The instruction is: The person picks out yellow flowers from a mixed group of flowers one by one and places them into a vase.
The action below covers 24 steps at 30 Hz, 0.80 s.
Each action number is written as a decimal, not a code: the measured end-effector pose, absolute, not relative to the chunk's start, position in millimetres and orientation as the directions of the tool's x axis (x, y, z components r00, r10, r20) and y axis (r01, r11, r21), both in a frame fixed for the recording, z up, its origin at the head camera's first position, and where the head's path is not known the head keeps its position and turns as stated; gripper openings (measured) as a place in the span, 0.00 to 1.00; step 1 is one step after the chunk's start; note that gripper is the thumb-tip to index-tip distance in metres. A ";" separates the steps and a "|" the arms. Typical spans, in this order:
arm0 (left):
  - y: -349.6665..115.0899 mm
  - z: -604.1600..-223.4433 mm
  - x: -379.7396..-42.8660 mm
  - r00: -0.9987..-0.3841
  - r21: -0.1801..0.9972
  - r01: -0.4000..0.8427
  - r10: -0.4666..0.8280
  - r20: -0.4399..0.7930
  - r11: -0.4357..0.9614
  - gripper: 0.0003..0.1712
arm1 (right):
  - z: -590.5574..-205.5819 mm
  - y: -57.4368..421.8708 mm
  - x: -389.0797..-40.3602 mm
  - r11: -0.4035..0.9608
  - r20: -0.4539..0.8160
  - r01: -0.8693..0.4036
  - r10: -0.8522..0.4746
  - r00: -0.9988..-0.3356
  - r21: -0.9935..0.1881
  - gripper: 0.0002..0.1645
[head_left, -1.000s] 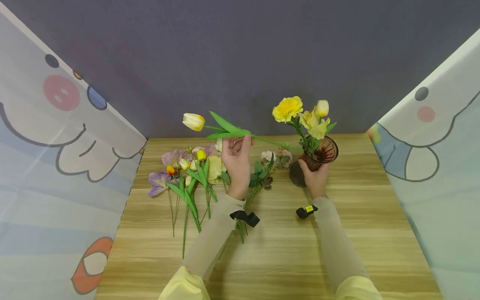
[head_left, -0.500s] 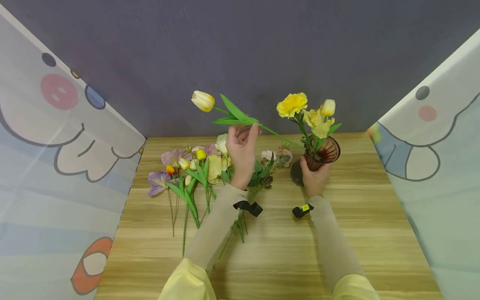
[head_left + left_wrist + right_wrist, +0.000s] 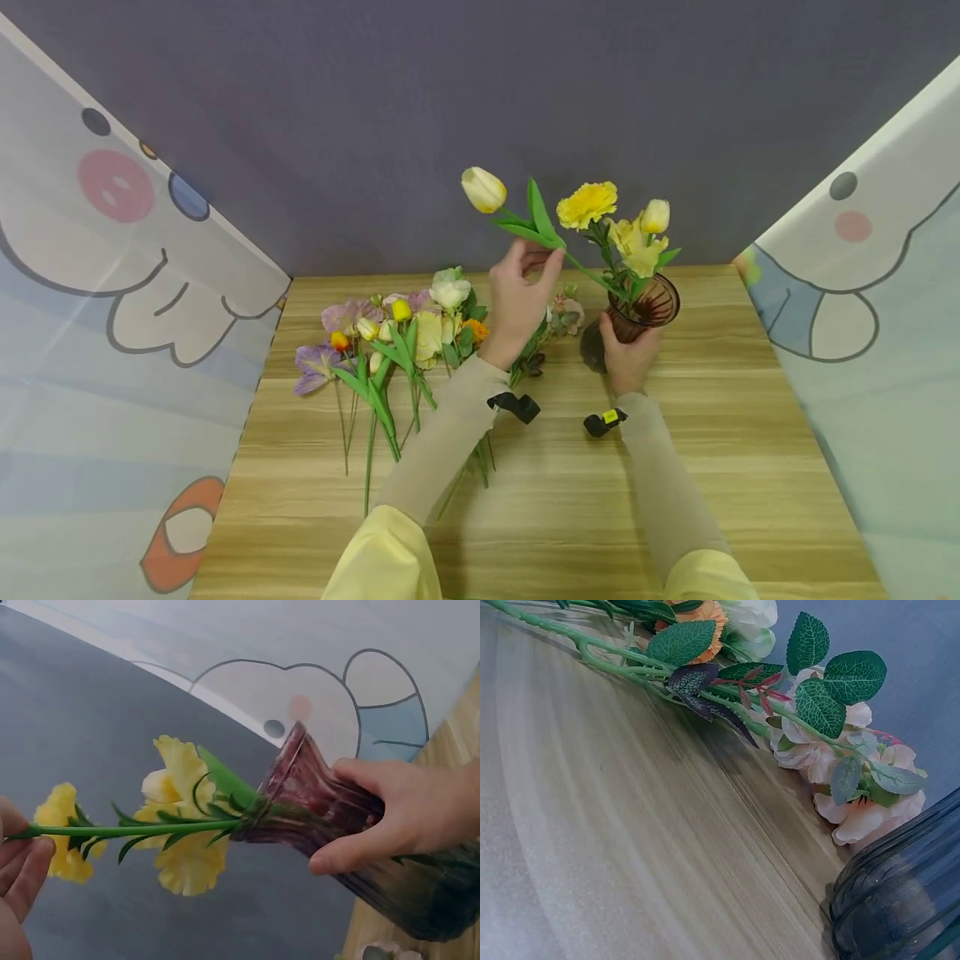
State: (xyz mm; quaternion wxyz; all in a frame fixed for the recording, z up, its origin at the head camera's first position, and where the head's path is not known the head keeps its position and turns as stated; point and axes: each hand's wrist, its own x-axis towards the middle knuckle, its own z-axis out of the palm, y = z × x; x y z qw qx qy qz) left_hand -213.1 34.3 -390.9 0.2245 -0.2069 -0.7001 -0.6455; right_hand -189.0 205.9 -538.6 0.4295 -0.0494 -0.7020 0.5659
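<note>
My left hand [image 3: 520, 300] pinches the green stem of a white-yellow tulip [image 3: 483, 190] near its leaves. The stem slants down to the right, its lower end at the mouth of a ribbed purple glass vase [image 3: 663, 302]. In the left wrist view the stem [image 3: 120, 831] runs from the fingertips to the vase rim, where leaves hide its end. My right hand [image 3: 632, 360] grips the vase below its flared rim. A yellow carnation [image 3: 587, 206], a pale yellow ruffled flower [image 3: 637, 250] and another white-yellow tulip [image 3: 656, 217] stand in the vase.
Left of the vase, several loose artificial flowers lie on the wooden table [image 3: 570, 517], among them purple flowers [image 3: 318, 367], a yellow tulip [image 3: 401, 310] and a white rose [image 3: 450, 288]. Pale pink flowers [image 3: 870, 810] lie close beside the vase base [image 3: 900, 900]. A grey wall [image 3: 420, 108] rises behind.
My left hand has moved right and the tulip has swung up and right, its stem end coming to the vase mouth. The right hand keeps its grip with little movement.
</note>
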 end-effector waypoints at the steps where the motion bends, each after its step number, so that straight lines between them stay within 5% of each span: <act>1: 36.5 -391.8 -214.3 -0.817 0.812 0.575 0.022 0.576 0.100 0.12 | -538.6 205.8 -188.8 0.355 0.551 -0.421 0.554 -0.625 -0.835 0.37; 6: 46.6 -398.6 -216.7 -0.869 0.845 0.490 0.196 0.454 0.216 0.15 | -537.6 205.2 -188.3 0.361 0.555 -0.422 0.558 -0.617 -0.832 0.38; 14: 50.0 -421.9 -214.8 -0.906 0.912 0.221 0.419 0.062 0.344 0.37 | -536.0 204.3 -187.0 0.359 0.540 -0.404 0.561 -0.627 -0.842 0.37; 24: 26.2 -461.9 -202.1 -0.917 0.879 0.222 0.396 0.041 0.421 0.29 | -535.8 202.4 -186.1 0.366 0.521 -0.372 0.583 -0.623 -0.853 0.39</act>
